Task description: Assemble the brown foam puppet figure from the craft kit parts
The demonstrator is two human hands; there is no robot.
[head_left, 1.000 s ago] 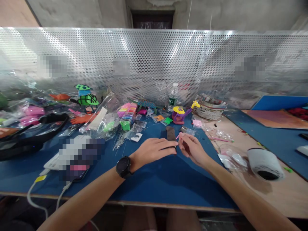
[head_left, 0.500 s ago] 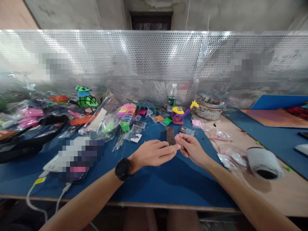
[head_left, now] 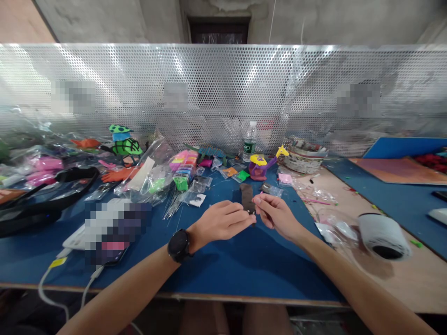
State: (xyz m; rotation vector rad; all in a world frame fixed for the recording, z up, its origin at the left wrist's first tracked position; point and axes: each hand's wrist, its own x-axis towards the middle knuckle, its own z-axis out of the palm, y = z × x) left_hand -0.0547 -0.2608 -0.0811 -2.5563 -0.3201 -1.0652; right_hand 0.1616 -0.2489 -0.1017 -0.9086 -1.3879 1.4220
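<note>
My left hand (head_left: 226, 219), with a black watch on the wrist, closes its fingers around the lower part of a dark brown modelling clay piece (head_left: 247, 194). The brown piece stands up above the fingers, long and flat-sided, and small whitish spots show near its lower end. My right hand (head_left: 275, 214) is at its right side with thumb and forefinger pinched together close to the clay. A tiny pink tip shows at the right fingertips, but what they pinch is too small to make out. Both hands are above the blue table mat (head_left: 244, 265).
Behind the hands stand a purple and yellow clay figure (head_left: 258, 170), a water bottle (head_left: 249, 142) and a basket (head_left: 302, 158). Bagged coloured clay (head_left: 188, 163) and thin wires (head_left: 172, 204) lie left of centre. A phone (head_left: 117, 253) is at left, a white roll (head_left: 384, 237) at right.
My left fingers have drawn back slightly to the left and down, showing more of the brown clay's lower end. My right hand has barely moved.
</note>
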